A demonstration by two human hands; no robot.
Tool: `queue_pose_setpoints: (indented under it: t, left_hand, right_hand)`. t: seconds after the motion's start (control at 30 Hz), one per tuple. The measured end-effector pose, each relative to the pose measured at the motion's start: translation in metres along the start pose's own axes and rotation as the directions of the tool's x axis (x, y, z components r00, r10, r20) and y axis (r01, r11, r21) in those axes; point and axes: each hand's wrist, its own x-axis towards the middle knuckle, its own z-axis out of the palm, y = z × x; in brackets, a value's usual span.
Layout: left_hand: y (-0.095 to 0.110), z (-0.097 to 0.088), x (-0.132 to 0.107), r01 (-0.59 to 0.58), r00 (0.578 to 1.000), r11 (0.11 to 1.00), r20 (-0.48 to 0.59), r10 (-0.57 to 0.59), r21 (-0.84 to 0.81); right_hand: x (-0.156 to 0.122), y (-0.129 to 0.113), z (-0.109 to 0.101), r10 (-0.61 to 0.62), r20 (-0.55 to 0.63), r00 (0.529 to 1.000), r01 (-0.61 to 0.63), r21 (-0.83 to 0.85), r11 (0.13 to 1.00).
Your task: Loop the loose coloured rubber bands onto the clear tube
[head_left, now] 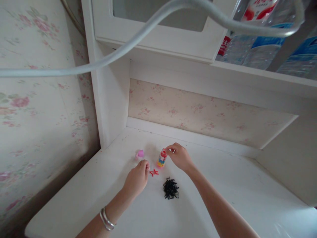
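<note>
The right hand (179,157) pinches fingertips together beside a colourful bottle (161,159); the left hand (136,178) curls fingertips together by red bands (154,172).

Two hands at work around a small colourful jar (162,159) on a white bench (210,201).
The right hand (180,156) has its fingertips at the jar's top, on the right side; whether they grip anything is too small to tell. The left hand (136,178), with silver bracelets (107,218) at its wrist, is curled near the jar, to its left and nearer the camera. Red bits (154,172) lie just in front of the jar, a black pile (170,188) farther in front, and a pink cap (140,154) to its left.
</note>
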Motion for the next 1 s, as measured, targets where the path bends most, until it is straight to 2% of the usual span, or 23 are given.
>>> queue_pose_setpoints:
  t: [0.2,0.33,0.43,0.53,0.63,0.77,0.9,1.0]
  left_hand:
    - [0.001,-0.004,0.002,-0.045,0.996,0.988,-0.077,0.034,-0.149]
    - [0.004,-0.008,0.002,-0.094,0.992,0.978,-0.102,0.076,-0.184]
    - [0.006,-0.006,0.002,-0.127,0.989,0.972,-0.098,0.109,-0.197]
    - [0.007,0.000,0.003,-0.146,0.989,0.963,-0.070,0.133,-0.226]
    - [0.009,0.006,0.005,-0.065,0.998,0.947,-0.017,0.063,-0.316]
    - [0.015,0.006,0.009,0.063,0.998,0.886,0.021,-0.060,-0.459]
    - [0.029,-0.004,0.016,0.051,0.997,0.836,-0.021,-0.075,-0.547]
    - [0.044,-0.012,0.027,0.045,0.993,0.837,-0.069,-0.098,-0.546]
  right_hand:
    - [-0.001,-0.001,-0.004,0.007,-0.064,0.998,-0.003,0.061,0.998]
    - [-0.022,0.015,-0.005,0.023,-0.160,0.987,0.009,0.193,0.981]
    - [-0.054,0.046,0.003,0.169,-0.137,0.976,-0.118,0.318,0.941]
    - [-0.092,0.083,0.011,0.385,-0.068,0.920,-0.321,0.432,0.843]
    - [-0.121,0.106,0.012,0.459,-0.069,0.886,-0.374,0.480,0.794]
    - [-0.139,0.111,0.007,0.417,-0.089,0.904,-0.340,0.441,0.830]
    - [-0.144,0.108,0.010,0.295,-0.092,0.951,-0.247,0.346,0.905]
    - [-0.146,0.108,0.012,0.254,-0.080,0.964,-0.218,0.309,0.926]
